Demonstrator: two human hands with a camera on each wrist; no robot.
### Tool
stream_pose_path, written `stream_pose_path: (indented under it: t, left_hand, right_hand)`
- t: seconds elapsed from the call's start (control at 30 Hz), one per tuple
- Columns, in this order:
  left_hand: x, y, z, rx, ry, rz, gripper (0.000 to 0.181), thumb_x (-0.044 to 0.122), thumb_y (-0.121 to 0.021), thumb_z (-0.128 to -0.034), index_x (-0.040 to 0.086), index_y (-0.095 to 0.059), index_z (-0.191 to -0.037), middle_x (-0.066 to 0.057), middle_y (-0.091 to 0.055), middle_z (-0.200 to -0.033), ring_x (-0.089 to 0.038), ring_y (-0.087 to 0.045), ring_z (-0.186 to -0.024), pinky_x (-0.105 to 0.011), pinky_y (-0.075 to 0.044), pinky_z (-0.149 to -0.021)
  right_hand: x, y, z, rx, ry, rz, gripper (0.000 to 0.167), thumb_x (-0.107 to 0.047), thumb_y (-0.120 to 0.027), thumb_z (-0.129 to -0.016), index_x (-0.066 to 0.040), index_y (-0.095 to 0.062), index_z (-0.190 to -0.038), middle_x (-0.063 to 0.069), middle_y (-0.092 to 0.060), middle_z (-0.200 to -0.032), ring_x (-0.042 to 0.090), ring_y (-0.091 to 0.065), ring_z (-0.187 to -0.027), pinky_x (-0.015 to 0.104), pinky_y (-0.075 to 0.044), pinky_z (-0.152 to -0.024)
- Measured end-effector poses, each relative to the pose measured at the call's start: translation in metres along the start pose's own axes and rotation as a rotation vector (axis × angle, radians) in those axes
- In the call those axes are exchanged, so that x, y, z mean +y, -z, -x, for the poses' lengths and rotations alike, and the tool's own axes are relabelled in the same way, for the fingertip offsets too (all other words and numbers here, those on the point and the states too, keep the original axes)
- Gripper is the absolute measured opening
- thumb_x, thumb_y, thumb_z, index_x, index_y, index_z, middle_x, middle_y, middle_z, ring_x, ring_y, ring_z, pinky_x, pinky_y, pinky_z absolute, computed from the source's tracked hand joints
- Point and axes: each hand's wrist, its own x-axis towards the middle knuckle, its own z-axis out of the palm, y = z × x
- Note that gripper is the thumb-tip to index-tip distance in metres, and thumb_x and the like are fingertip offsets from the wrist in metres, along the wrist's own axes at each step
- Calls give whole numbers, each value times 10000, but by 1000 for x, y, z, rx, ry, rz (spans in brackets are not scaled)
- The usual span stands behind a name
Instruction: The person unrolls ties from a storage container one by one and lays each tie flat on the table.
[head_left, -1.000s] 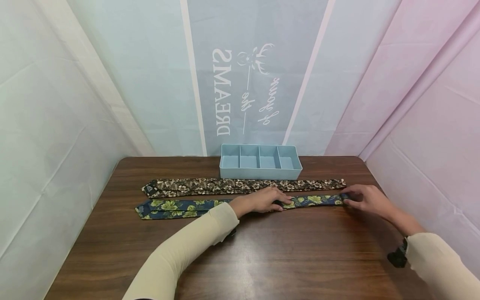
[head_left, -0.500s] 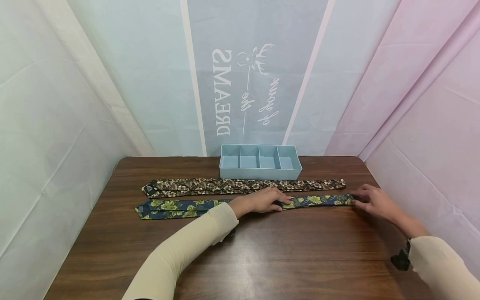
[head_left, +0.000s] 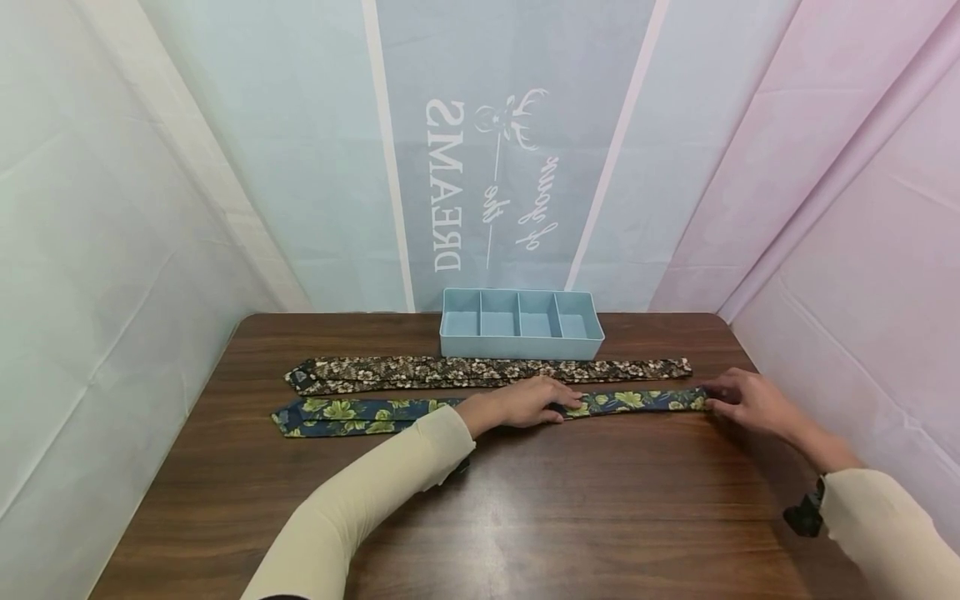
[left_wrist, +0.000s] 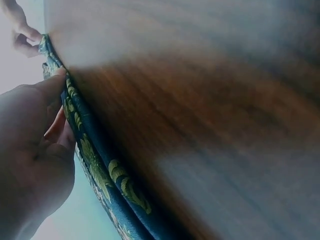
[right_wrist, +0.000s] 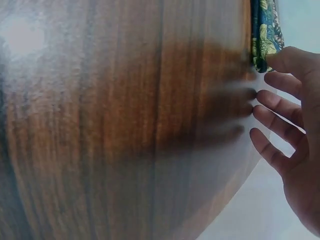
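A blue necktie (head_left: 341, 417) with yellow-green flowers lies stretched out across the table, wide end at the left. My left hand (head_left: 528, 402) rests over its middle; in the left wrist view the thumb (left_wrist: 52, 82) touches the edge of the tie. At the narrow right end, my right hand (head_left: 753, 404) pinches the tip between thumb and forefinger. Its other fingers (right_wrist: 277, 120) spread apart in the right wrist view, and the tie end (right_wrist: 264, 40) shows at the upper right. Just behind lies a dark necktie (head_left: 390, 373) with cream flowers, untouched.
A light blue box (head_left: 521, 347) with several compartments stands behind the ties near the table's back edge. The brown wooden table (head_left: 585, 517) reaches toward me. Pale cloth walls (head_left: 862, 317) enclose the back and sides.
My right hand has slid a little to the right along the blue tie, and more of its narrow end shows. The left hand stays over the middle. The dark tie and box have not moved.
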Motion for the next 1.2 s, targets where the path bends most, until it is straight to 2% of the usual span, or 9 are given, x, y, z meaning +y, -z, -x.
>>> stream_pose_path:
  t: [0.13, 0.3, 0.43, 0.6, 0.7, 0.83, 0.97, 1.07, 1.2]
  left_hand:
    - [-1, -1, 3, 23, -20, -20, 429, 202, -617, -1090, 150, -598, -1515, -11, -519, -1607, -186, -451, -1511, -293, -278, -1278]
    - [-2, 2, 11, 90, -49, -8, 417, 182, -619, -1088, 138, -613, -1503, -36, -542, -1591, -193, -488, -1481, -281, -313, -1259]
    - [-2, 9, 20, 129, -26, -6, 441, 213, -606, -1097, 142, -584, -1532, -36, -540, -1596, -221, -489, -1483, -342, -335, -1262]
    - [-5, 18, 35, 159, 10, 1, 482, 272, -618, -1093, 135, -560, -1552, -62, -535, -1599, -260, -480, -1492, -400, -346, -1263]
    - [-9, 24, 50, 171, 19, 4, 498, 299, -630, -1087, 127, -561, -1549, -84, -523, -1607, -285, -480, -1490, -432, -359, -1255]
    - [-13, 33, 76, 194, 36, -7, 516, 338, -652, -1073, 126, -576, -1537, -91, -521, -1607, -297, -487, -1483, -478, -430, -1202]
    - [-17, 37, 105, 245, 90, -24, 511, 353, -673, -1059, 134, -603, -1515, -69, -532, -1601, -281, -507, -1463, -490, -504, -1129]
    - [-20, 39, 127, 296, 133, -43, 488, 341, -684, -1053, 139, -626, -1493, -57, -554, -1582, -275, -534, -1438, -468, -575, -1027]
    - [-26, 38, 155, 353, 184, -79, 475, 341, -710, -1035, 153, -651, -1468, -66, -585, -1552, -282, -568, -1404, -368, -632, -782]
  right_hand:
    - [0, 3, -3, -30, -23, -21, 284, -119, -874, -850, 12, -795, -1089, 66, -710, -926, 161, -638, -746, 319, -505, -593]
    - [0, 8, -5, -56, -55, -54, 310, -141, -852, -875, 34, -778, -1119, 115, -744, -973, 227, -701, -801, 384, -578, -657]
    - [0, 12, -7, -37, -39, -55, 337, -133, -841, -885, 55, -762, -1153, 202, -754, -1039, 327, -737, -834, 480, -616, -704]
    - [-1, 18, -14, 7, 8, -13, 384, -134, -847, -868, 55, -747, -1186, 272, -739, -1115, 457, -714, -940, 620, -581, -768]
    - [-4, 19, -22, 18, 30, -8, 422, -136, -844, -875, 64, -726, -1227, 309, -713, -1176, 521, -682, -1027, 678, -550, -831]
    - [-14, 23, -36, 15, 38, -14, 456, -153, -825, -907, 63, -698, -1288, 330, -684, -1246, 551, -652, -1103, 708, -517, -904]
    - [-26, 26, -51, 28, 48, 4, 483, -159, -812, -920, 70, -675, -1323, 336, -672, -1282, 549, -636, -1148, 704, -504, -945]
    - [-32, 25, -60, 43, 63, 36, 504, -172, -809, -925, 69, -664, -1344, 339, -662, -1302, 544, -629, -1167, 699, -502, -960]
    - [-40, 21, -70, 36, 60, 57, 537, -238, -793, -950, 47, -647, -1381, 334, -639, -1347, 542, -607, -1209, 706, -488, -988]
